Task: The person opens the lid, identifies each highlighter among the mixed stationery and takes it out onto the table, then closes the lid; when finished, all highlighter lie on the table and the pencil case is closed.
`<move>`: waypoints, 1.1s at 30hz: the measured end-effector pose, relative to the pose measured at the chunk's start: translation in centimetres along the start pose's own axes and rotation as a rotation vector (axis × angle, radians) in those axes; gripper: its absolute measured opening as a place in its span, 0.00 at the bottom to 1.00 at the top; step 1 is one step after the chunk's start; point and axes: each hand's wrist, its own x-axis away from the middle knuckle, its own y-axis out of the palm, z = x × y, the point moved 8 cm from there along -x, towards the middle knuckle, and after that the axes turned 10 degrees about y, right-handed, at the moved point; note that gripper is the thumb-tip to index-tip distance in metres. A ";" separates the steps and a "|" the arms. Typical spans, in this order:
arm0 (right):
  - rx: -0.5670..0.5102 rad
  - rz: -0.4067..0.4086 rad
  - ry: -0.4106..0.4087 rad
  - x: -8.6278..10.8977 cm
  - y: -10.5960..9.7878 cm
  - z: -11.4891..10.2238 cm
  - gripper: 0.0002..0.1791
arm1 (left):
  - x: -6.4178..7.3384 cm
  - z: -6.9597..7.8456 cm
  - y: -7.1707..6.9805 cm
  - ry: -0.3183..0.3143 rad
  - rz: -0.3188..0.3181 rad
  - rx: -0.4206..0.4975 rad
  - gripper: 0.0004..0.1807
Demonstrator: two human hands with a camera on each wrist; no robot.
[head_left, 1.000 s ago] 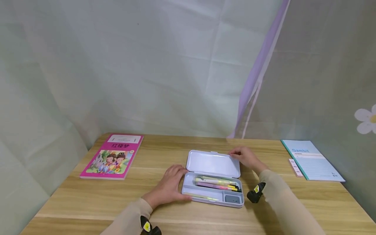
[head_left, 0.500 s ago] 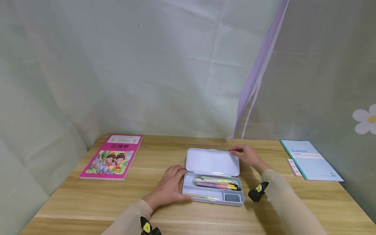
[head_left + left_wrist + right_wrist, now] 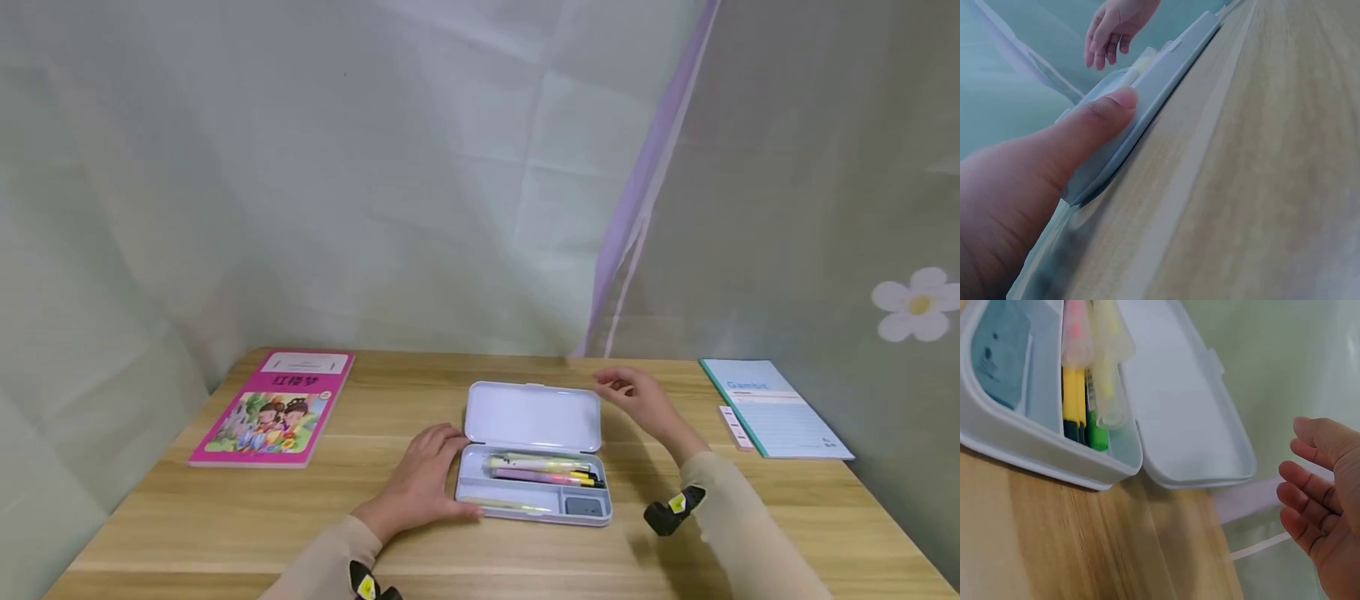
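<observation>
Beige-sleeved left hand (image 3: pixel 416 483) grips the pencil case (image 3: pixel 510 492) by its left end, lower centre.
Right hand (image 3: pixel 637 400), loosely curled, holding nothing, just beside the white lid (image 3: pixel 532 417); pens (image 3: pixel 542 477) inside; pink book (image 3: pixel 273 408) left, blue notebook (image 3: pixel 776 408) right.

Wood-grain tabletop (image 3: pixel 525 567), with surroundings. At ten o'clock on it lies a pink-bordered book (image 3: pixel 273 412), its cover showing two cartoon figures among flowers. At two o'clock lies a pale blue notebook (image 3: pixel 776 408) lettered "Gambit"; a small pink-and-white strip (image 3: pixel 736 427) sits at its eight o'clock edge. Behind hangs pale cloth (image 3: pixel 375 167), crossed by a purple band (image 3: pixel 645 171) slanting from seven toward one o'clock.
</observation>
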 end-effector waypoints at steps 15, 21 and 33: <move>0.003 0.088 -0.096 4.9 -1.0 -1.7 0.14 | 0.0 1.0 -0.4 0.109 0.011 -0.106 0.61; 0.034 0.123 -0.144 7.0 -0.7 -2.3 0.13 | -0.1 0.8 0.1 0.092 -0.038 -0.101 0.61; 0.022 0.169 -0.263 9.7 0.4 -2.7 0.13 | 0.1 0.3 0.6 0.047 -0.091 -0.080 0.59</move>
